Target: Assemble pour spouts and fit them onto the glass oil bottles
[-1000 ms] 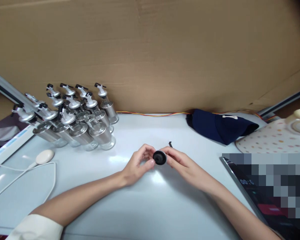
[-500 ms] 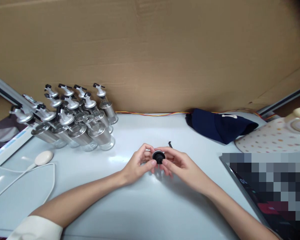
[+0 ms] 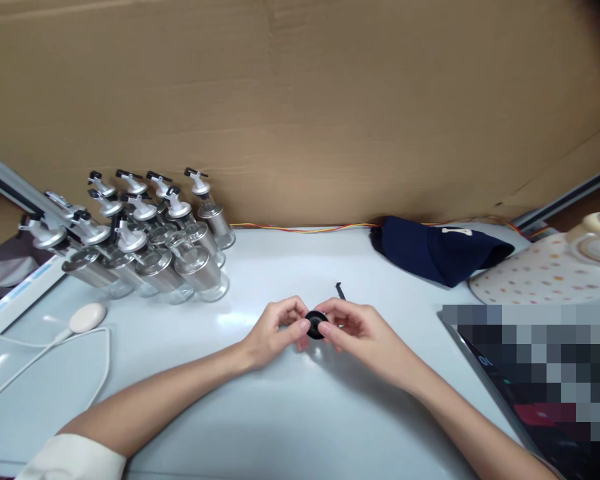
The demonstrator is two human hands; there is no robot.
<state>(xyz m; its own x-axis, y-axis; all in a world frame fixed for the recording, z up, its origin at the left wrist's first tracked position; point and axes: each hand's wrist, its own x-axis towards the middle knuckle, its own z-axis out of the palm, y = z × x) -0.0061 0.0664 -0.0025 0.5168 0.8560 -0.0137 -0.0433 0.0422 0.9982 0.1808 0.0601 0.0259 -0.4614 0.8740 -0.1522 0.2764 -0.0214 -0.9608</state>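
Note:
Between my two hands is a bottle pourer [image 3: 316, 325], its round black underside turned up toward me. My left hand [image 3: 283, 330] pinches its left edge between thumb and fingers. On the opposite side my right hand [image 3: 355, 327] grips it, the thumb lying over the black face. The far side of the pourer is hidden behind the fingers. Just beyond my right hand a small black strip [image 3: 341, 291] lies on the table. Several glass and steel bottles [image 3: 200, 270] stand at the back left, most topped with silver pourers; the front right one has an open neck.
A white round charger [image 3: 87, 318] with its cable lies at left on the table [image 3: 230, 427]. At right are a navy cap [image 3: 430, 250], a dotted container [image 3: 545, 270] and a partly blurred dark screen [image 3: 520, 393]. A cardboard wall [image 3: 300, 113] closes the back.
The pourer has tipped so that its black underside faces me more fully, and it sits slightly lower. My fingers have shifted around it; both hands still hold it.

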